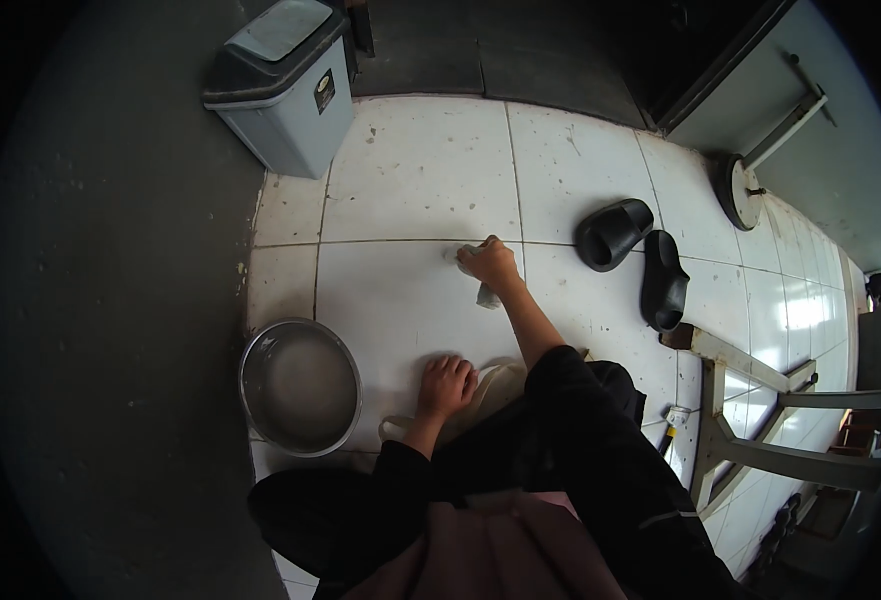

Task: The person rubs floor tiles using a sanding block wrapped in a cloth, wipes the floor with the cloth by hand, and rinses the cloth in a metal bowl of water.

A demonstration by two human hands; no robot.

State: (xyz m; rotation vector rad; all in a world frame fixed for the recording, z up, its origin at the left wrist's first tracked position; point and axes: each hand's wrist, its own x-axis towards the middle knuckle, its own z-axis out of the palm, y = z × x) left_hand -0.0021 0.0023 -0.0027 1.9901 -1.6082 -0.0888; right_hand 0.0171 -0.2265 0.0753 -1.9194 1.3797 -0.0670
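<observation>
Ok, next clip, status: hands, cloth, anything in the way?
Right hand gripping greyish cloth on white tile. Left hand lowered by cream fabric. Metal basin left, black slippers right, both clear of cloth.

Dark, near-black cloth covers both upper arms. The right sleeve [610,430] is loose and creased, ending in a plain edge above a bare forearm [533,325]. The left sleeve [392,515] is just as dark and leaves the wrist bare. Between them hangs a dusty pink top [500,550], gathered in soft vertical folds. The trousers [300,500] are black too (cloth and shadow nearly merge here). Low on the right, a thin pale stripe [666,518] crosses the dark fabric.
</observation>
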